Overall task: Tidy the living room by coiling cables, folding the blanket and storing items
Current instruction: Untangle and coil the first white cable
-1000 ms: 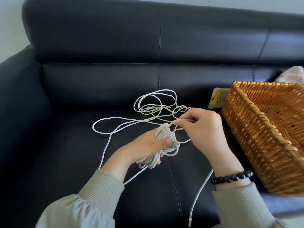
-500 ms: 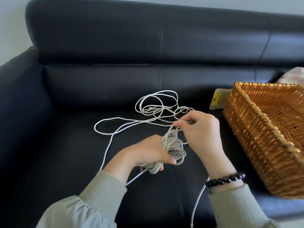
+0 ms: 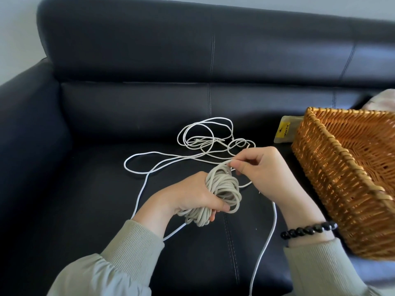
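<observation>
While left hand (image 3: 192, 196) grips it, cable coil (image 3: 224, 186) runs toward backrest (image 3: 139, 107).

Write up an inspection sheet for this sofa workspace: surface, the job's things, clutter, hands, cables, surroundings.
Surface: dark leather sofa seat, with a stitched seam down the middle.
Job's things: coil of pale cable, only partly wound; wicker basket on the right, nothing seen in the part of it that shows.
Clutter: yellow-labelled packet at the basket's far corner; pale cloth behind the basket, mostly hidden.
Hands: left hand grips the coil; right hand pinches the loose cable where it meets the coil's top.
Cables: the loose cable lies in tangled loops on the seat; strands trail toward the viewer.
Surroundings: sofa back; pale wall behind.
</observation>
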{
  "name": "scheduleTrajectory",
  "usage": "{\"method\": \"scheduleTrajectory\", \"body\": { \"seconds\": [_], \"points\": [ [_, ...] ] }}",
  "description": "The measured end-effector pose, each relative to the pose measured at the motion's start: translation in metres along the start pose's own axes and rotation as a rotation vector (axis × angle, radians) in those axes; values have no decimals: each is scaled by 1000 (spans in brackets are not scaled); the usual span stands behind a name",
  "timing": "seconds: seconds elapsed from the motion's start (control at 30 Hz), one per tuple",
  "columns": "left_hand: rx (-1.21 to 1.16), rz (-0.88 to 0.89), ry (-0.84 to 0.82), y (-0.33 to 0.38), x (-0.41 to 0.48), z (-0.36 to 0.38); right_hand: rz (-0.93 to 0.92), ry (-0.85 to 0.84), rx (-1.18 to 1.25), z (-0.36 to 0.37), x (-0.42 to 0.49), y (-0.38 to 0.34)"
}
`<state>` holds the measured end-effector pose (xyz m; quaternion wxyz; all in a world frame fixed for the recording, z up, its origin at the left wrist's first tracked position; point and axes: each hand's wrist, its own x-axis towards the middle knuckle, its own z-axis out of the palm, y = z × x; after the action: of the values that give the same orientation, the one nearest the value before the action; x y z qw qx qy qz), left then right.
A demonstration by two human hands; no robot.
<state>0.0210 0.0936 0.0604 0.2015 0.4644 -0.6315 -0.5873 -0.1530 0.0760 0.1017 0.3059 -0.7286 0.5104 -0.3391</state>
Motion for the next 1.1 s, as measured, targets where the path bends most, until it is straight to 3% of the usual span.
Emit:
{"method": "scheduleTrajectory", "body": {
  "seconds": [0.43, 0.6, 0.8, 0.87, 1.1],
  "points": [
    [-150, 103, 73, 6, -7, -13, 50, -12, 3, 11, 0, 10],
    [-543, 188, 218, 4, -4, -13, 151, 44, -24, 9, 4, 16],
    [-1100, 128, 510, 7, -2, -20, 142, -108, -155, 12, 2, 17],
    [-1261, 86, 523, 6, -2, -22, 123, -180, -218, 14, 1, 13],
    [-1258, 18, 560, 0, -2, -23, 102, -302, -346, 21, -1, 6]
  ]
}}
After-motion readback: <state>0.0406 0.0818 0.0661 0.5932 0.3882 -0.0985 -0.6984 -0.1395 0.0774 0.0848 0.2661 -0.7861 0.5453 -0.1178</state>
